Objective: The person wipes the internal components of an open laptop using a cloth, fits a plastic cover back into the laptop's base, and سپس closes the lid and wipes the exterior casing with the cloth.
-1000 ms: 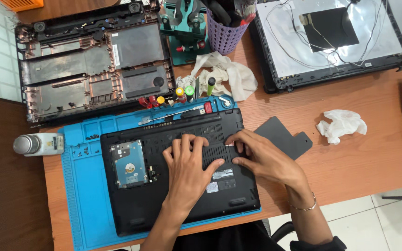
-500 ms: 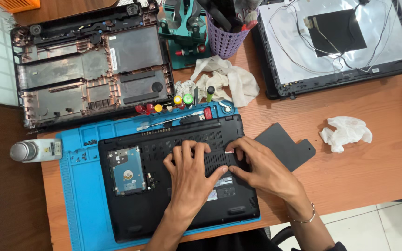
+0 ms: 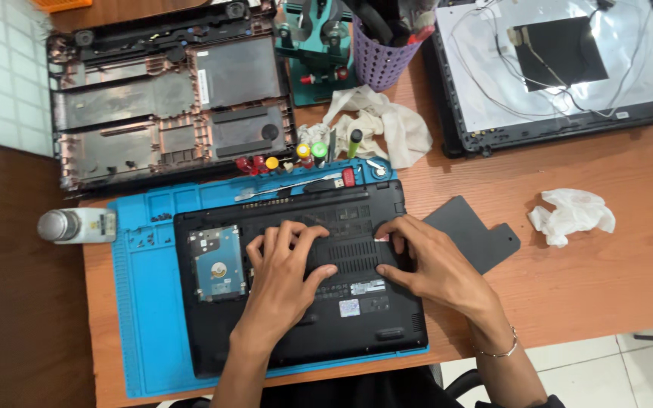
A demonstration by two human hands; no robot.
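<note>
A person's left hand (image 3: 285, 268) and right hand (image 3: 436, 264) press flat, fingers spread, on the upturned underside of 1 black laptop (image 3: 304, 283) lying on 1 blue work mat (image 3: 141, 317) at the near edge of a wooden desk (image 3: 606, 272); neither hand grips anything, the left palm down by the vent grille, the right with fingertips at the laptop's right rear corner. The work looks to be partway: 1 dark access cover (image 3: 474, 238) already lies off on the desk just right of the machine, and 1 hard drive (image 3: 217, 264) sits exposed in its bay at the left, yet the bottom shell itself appears to be in place on the laptop, so its removal or refitting seems to remain. Whether any screws are left in the shell cannot be told. Behind the mat lie 1 stripped laptop base (image 3: 168, 106) and, at the far right, 1 display lid (image 3: 561, 68) with loose cables. Also in view: 1 purple tool cup (image 3: 383, 60), 1 white cloth (image 3: 383, 125), 1 crumpled tissue (image 3: 572, 215), 1 small capped bottle (image 3: 77, 225) lying on its side left of the mat, and a row of about 6 coloured screwdriver handles (image 3: 296, 155) along the mat's top edge.
</note>
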